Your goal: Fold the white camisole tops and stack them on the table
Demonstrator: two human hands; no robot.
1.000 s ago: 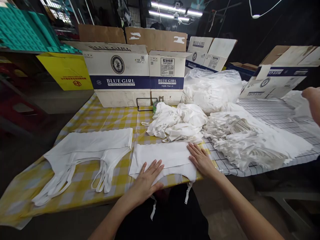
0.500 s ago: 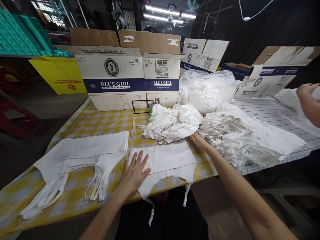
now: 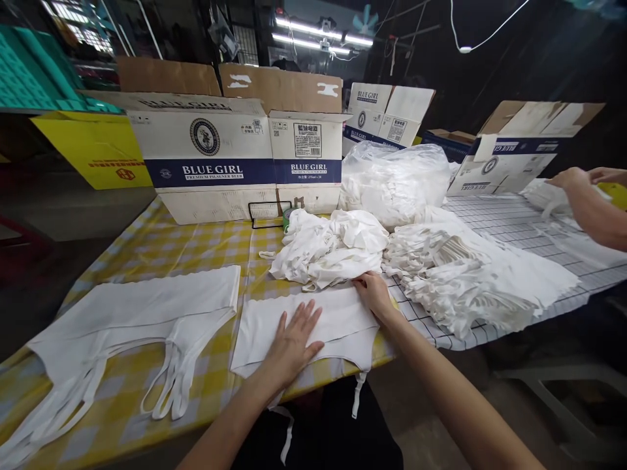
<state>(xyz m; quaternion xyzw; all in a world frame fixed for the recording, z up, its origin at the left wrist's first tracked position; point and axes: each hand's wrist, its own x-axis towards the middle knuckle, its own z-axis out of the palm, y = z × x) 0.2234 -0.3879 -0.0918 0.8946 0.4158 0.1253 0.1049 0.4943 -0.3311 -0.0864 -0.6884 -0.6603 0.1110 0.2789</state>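
Both bare forearms reach forward over the near edge of the white cloth piece (image 3: 337,316). The left hand (image 3: 294,339) lies flat on its middle, palm down, fingers spread and pointing away. The right hand (image 3: 373,295) sits at its far right corner, wrist turned inward, fingers slightly curled on the edge; whether they pinch it is unclear.

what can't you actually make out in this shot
Head view, right hand: its back hides the fingertips, so pinching or just pressing the flat white garment is unclear.
Head view, green item: mostly hidden behind the crumpled white pile.
Head view, plastic bag: cloudy film blurs its white contents.
Head view, co-worker's hand: arm cut off by the right edge.
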